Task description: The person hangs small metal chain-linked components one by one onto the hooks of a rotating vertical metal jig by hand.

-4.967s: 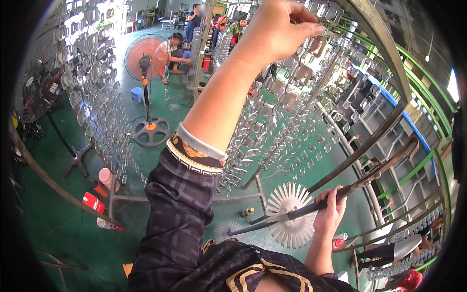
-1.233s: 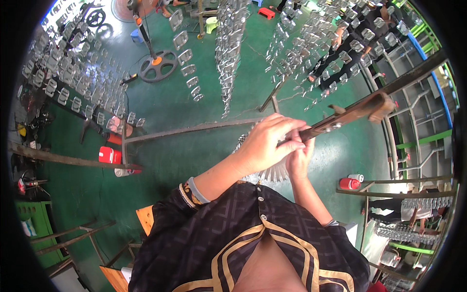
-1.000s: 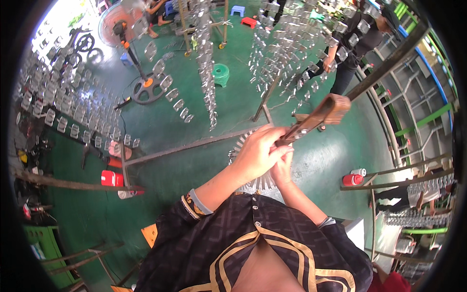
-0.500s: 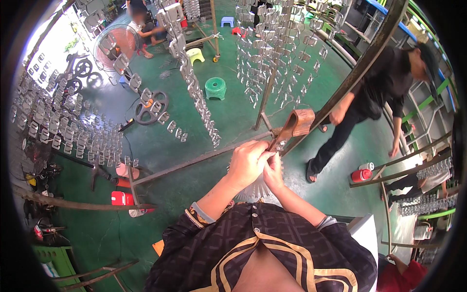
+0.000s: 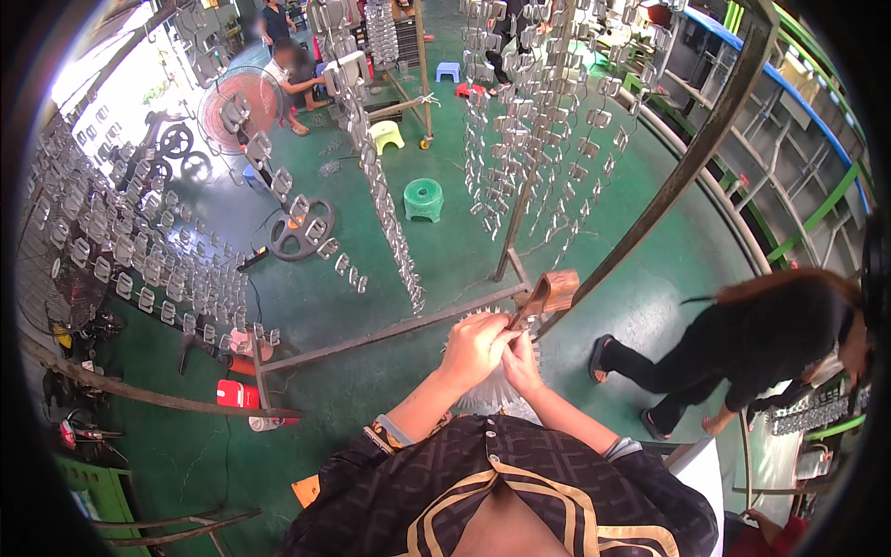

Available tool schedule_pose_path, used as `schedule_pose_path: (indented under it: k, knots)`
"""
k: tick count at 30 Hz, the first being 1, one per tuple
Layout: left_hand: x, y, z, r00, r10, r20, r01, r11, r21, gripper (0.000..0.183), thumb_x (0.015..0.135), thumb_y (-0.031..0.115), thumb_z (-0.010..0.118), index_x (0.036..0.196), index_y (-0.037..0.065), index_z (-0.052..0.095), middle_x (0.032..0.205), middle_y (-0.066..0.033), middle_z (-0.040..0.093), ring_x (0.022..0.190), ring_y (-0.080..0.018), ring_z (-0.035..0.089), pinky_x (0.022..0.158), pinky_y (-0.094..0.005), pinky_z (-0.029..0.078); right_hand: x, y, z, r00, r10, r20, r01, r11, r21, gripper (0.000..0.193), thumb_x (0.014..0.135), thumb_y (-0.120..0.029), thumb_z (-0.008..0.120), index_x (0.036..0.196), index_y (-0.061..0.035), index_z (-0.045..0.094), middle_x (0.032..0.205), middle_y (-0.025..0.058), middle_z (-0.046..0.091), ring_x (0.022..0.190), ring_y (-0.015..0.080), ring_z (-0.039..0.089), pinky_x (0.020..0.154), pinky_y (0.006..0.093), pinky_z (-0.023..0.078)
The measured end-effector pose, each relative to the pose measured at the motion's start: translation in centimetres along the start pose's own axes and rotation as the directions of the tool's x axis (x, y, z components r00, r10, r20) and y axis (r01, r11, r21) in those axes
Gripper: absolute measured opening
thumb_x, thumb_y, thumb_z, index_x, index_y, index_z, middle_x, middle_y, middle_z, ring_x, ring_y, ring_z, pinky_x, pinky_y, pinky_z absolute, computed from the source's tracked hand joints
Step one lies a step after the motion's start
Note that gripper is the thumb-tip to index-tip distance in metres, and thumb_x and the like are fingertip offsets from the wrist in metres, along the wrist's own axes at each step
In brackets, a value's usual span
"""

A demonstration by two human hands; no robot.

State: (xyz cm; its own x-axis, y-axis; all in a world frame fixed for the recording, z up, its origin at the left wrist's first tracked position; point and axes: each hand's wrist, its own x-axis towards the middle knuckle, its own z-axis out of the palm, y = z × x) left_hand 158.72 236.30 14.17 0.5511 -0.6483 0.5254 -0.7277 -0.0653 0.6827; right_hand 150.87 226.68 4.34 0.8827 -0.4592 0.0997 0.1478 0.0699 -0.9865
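In front of my chest, my left hand (image 5: 475,353) and my right hand (image 5: 522,365) meet with fingers pinched together. Between them is the lower end of a brown leather strap (image 5: 557,291), which looks like a belt and curls over at its top. A small shiny metal part shows where the fingertips meet the strap, too small to make out fully. Both hands' fingers are closed on the strap's end. Under the hands spreads a round fan of pale pointed strips (image 5: 492,388), partly covered by the wrists.
Strings of metal buckles hang at the left (image 5: 139,251), centre (image 5: 380,190) and right (image 5: 529,121). A metal frame bar (image 5: 390,327) crosses ahead. A green stool (image 5: 423,199) stands beyond. At the right a person in black (image 5: 742,334) bends over; others sit and stand far back.
The person in black has moved to the right and nearer, bending lower. The surroundings have shifted downward in view. My hands stay together on the strap, slightly lower in the picture.
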Motion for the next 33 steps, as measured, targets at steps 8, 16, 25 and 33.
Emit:
schedule_pose_path:
  k: [8, 16, 25, 33]
  knots:
    - [0.3, 0.0, -0.4, 0.997, 0.036, -0.068, -0.036, 0.999, -0.005, 0.01, 0.072, 0.005, 0.065, 0.073, -0.002, 0.058, 0.068, -0.0148, 0.058, 0.061, -0.0308, 0.057, 0.054, -0.0374, 0.044, 0.8, -0.8, -1.3, 0.994, -0.073, 0.078, 0.094, 0.942, -0.322, 0.051, 0.079, -0.017, 0.062, 0.12, -0.001, 0.039, 0.109, 0.0154, 0.052, 0.102, 0.0249, 0.052, 0.087, 0.0357, 0.04]
    - [-0.4, 0.1, -1.0, 0.993, 0.007, -0.121, -0.01, 1.0, -0.025, 0.01, 0.072, 0.004, 0.065, 0.073, -0.002, 0.057, 0.069, -0.0155, 0.058, 0.061, -0.0313, 0.057, 0.054, -0.0365, 0.045, 1.7, -8.7, -2.4, 0.942, -0.327, 0.076, 0.333, 0.938, -0.092, 0.076, 0.072, -0.034, 0.064, 0.129, 0.0012, 0.028, 0.122, 0.0142, 0.041, 0.118, 0.0268, 0.039, 0.102, 0.0398, 0.027]
    - [-0.6, -0.2, -1.0, 0.995, -0.041, -0.089, 0.035, 0.997, -0.076, 0.009, 0.072, 0.005, 0.065, 0.078, 0.0, 0.06, 0.071, -0.0146, 0.06, 0.064, -0.031, 0.06, 0.057, -0.0353, 0.046, 5.4, -18.1, 1.9, 0.887, -0.455, 0.079, 0.457, 0.889, -0.018, 0.04, 0.074, -0.014, 0.066, 0.107, 0.001, 0.05, 0.1, 0.0103, 0.054, 0.094, 0.0193, 0.056, 0.083, 0.0329, 0.044]
    - [-1.0, -0.8, -1.5, 0.995, -0.089, -0.048, 0.084, 0.992, -0.099, 0.014, 0.075, 0.007, 0.065, 0.088, 0.002, 0.064, 0.079, -0.0148, 0.063, 0.071, -0.0289, 0.062, 0.062, -0.0345, 0.048, 5.3, -17.8, 3.1, 0.965, -0.241, 0.1, 0.221, 0.958, 0.183, 0.013, 0.08, -0.007, 0.062, 0.077, -0.0008, 0.05, 0.06, 0.003, 0.054, 0.049, 0.0082, 0.051, 0.046, 0.0214, 0.043]
